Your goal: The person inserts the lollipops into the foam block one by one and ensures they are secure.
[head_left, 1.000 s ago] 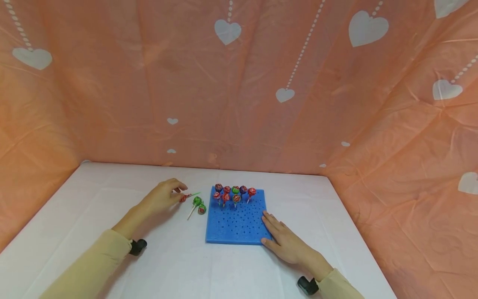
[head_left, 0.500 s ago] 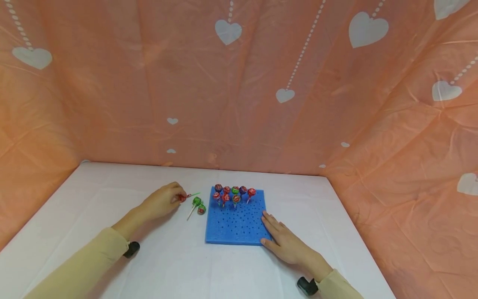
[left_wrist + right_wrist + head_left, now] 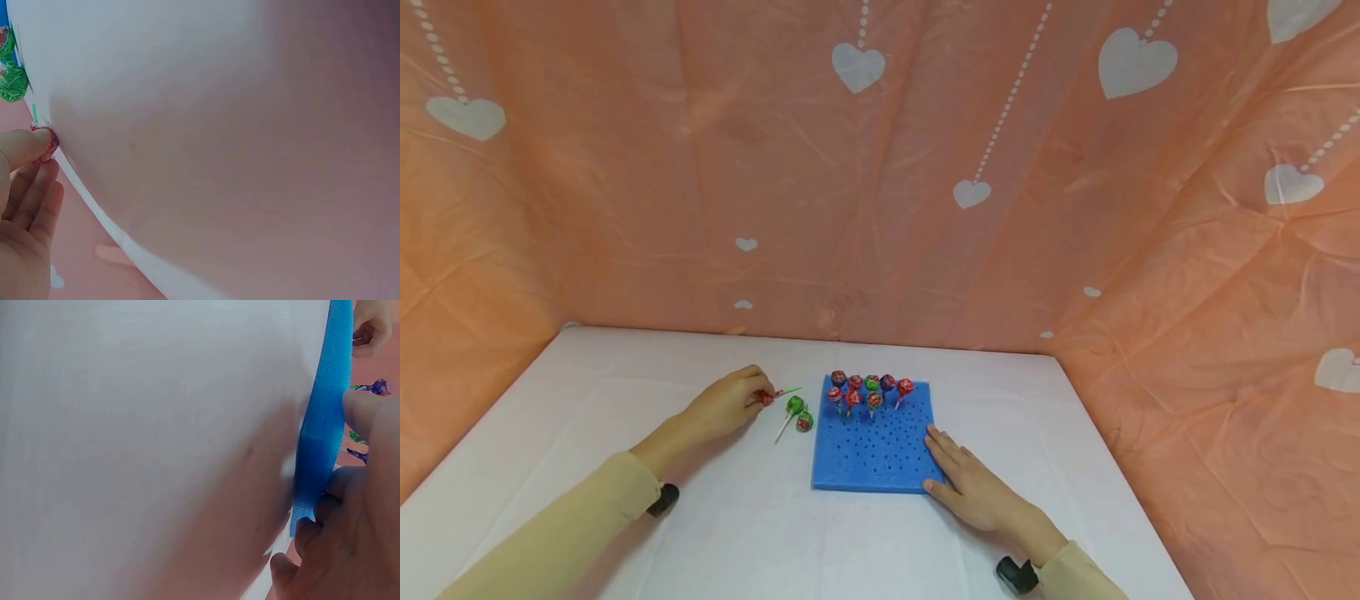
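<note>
My left hand (image 3: 727, 403) pinches a red-wrapped lollipop (image 3: 763, 397) by its head between thumb and fingers; its green stick points right. The left wrist view shows the thumb pressed on the red lollipop (image 3: 46, 145). Just right of that hand lie a green lollipop (image 3: 795, 405) with a white stick and a green-and-red lollipop (image 3: 805, 421). A blue foam board (image 3: 868, 467) full of small holes lies in the middle, several lollipops (image 3: 853, 397) standing in two rows at its far side. With fingers extended, my right hand (image 3: 973, 487) rests on the board's right edge.
The white table (image 3: 737, 533) spreads around the board. An orange curtain (image 3: 880, 250) printed with white hearts rises behind it and along both sides. Black wrist cameras (image 3: 1017, 575) sit at both cuffs.
My left hand's fingers have come down and closed around the red lollipop's head, the hand shifting slightly. My right hand stays at the board's edge.
</note>
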`<action>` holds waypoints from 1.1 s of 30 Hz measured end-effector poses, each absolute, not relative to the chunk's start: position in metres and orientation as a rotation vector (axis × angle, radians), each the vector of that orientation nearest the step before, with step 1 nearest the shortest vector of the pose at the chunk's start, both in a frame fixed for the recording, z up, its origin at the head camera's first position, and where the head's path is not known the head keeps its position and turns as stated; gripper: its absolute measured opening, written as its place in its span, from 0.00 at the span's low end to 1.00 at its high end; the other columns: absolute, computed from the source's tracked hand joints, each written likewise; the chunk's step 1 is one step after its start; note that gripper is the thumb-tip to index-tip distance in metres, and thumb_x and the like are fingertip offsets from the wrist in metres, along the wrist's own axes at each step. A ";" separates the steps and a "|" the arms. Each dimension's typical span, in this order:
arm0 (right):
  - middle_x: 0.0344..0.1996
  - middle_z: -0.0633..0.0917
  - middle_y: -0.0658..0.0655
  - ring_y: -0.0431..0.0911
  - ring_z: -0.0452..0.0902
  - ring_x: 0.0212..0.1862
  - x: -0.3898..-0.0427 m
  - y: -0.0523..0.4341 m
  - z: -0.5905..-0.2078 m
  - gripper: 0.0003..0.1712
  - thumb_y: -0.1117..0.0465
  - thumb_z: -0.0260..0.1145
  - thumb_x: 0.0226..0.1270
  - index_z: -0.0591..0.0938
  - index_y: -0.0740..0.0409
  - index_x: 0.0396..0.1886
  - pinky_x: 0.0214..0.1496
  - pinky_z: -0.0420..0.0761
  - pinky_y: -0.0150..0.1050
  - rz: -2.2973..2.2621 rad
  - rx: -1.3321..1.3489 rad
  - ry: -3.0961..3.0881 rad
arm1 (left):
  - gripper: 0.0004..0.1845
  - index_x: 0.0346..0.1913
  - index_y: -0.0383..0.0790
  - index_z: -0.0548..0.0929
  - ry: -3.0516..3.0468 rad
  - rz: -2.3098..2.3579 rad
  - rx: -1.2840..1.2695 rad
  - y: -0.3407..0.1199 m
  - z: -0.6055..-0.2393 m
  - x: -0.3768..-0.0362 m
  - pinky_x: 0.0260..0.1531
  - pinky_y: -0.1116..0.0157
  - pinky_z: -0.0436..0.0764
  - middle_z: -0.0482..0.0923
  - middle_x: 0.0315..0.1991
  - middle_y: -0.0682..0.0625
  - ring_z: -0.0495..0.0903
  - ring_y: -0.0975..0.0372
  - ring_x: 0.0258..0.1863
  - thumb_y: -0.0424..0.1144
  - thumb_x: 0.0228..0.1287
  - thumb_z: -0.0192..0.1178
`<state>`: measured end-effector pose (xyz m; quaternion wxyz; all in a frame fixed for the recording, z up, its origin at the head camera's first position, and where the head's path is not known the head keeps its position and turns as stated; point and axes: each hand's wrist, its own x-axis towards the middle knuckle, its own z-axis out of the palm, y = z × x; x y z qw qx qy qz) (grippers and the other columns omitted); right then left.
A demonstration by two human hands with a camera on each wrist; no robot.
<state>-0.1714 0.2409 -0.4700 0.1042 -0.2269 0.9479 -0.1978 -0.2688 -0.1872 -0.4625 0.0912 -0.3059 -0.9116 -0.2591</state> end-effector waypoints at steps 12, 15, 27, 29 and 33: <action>0.85 0.49 0.54 0.56 0.43 0.84 -0.171 0.240 -0.469 0.44 0.37 0.50 0.82 0.54 0.59 0.84 0.81 0.51 0.62 -0.596 -0.681 2.784 | 0.09 0.45 0.31 0.87 -2.683 -0.797 -0.867 -0.188 -0.462 -0.266 0.44 0.55 0.87 0.81 0.42 0.46 0.84 0.55 0.41 0.23 0.61 0.69; 0.85 0.48 0.54 0.56 0.43 0.84 -0.171 0.240 -0.469 0.44 0.37 0.50 0.82 0.54 0.59 0.84 0.81 0.50 0.62 -0.590 -0.680 2.785 | 0.10 0.46 0.32 0.87 -2.674 -0.836 -0.836 -0.187 -0.459 -0.264 0.47 0.52 0.87 0.81 0.43 0.46 0.84 0.54 0.43 0.24 0.62 0.69; 0.85 0.48 0.55 0.56 0.43 0.84 -0.172 0.241 -0.471 0.44 0.38 0.50 0.83 0.54 0.59 0.84 0.81 0.50 0.61 -0.586 -0.691 2.786 | 0.13 0.55 0.32 0.85 -2.636 -0.905 -0.754 -0.180 -0.441 -0.254 0.50 0.50 0.86 0.80 0.51 0.42 0.83 0.50 0.48 0.27 0.70 0.64; 0.85 0.48 0.54 0.56 0.43 0.84 -0.172 0.241 -0.471 0.44 0.38 0.50 0.83 0.54 0.59 0.84 0.81 0.51 0.61 -0.587 -0.692 2.785 | 0.13 0.55 0.31 0.84 -2.578 -0.921 -0.784 -0.179 -0.439 -0.255 0.46 0.52 0.87 0.79 0.49 0.42 0.84 0.51 0.45 0.25 0.70 0.63; 0.85 0.48 0.54 0.56 0.43 0.84 -0.172 0.242 -0.471 0.44 0.37 0.50 0.82 0.54 0.59 0.84 0.81 0.50 0.61 -0.590 -0.695 2.785 | 0.14 0.54 0.30 0.84 -2.471 -0.979 -0.822 -0.177 -0.435 -0.255 0.40 0.60 0.88 0.78 0.48 0.41 0.84 0.54 0.40 0.22 0.68 0.63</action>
